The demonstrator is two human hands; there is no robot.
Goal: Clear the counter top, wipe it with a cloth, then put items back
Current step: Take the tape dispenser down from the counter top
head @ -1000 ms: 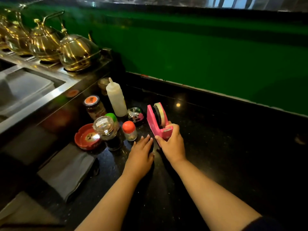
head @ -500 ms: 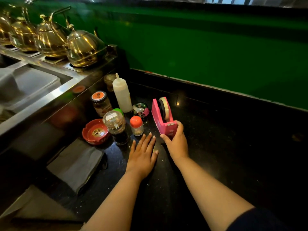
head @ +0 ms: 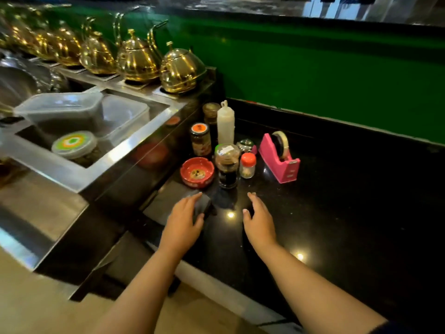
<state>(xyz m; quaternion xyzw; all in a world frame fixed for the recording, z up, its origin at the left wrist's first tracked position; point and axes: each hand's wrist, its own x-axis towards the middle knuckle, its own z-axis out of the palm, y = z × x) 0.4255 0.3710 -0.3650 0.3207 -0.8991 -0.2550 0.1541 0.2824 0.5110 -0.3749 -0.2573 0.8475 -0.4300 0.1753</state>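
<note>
Now my left hand (head: pixel 184 219) grips the dark cloth (head: pixel 203 207) (thumb under it); right hand (head: pixel 258 219) hovers over the counter (head: pixel 349 213), fingers relaxed, holding nothing.

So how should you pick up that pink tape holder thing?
Grip the pink plastic tape dispenser across its two flat sides at the low front block, coming from above with the right hand. It stands upright and narrow on the black countertop, with open space on its right; the jars crowd its left.
</note>
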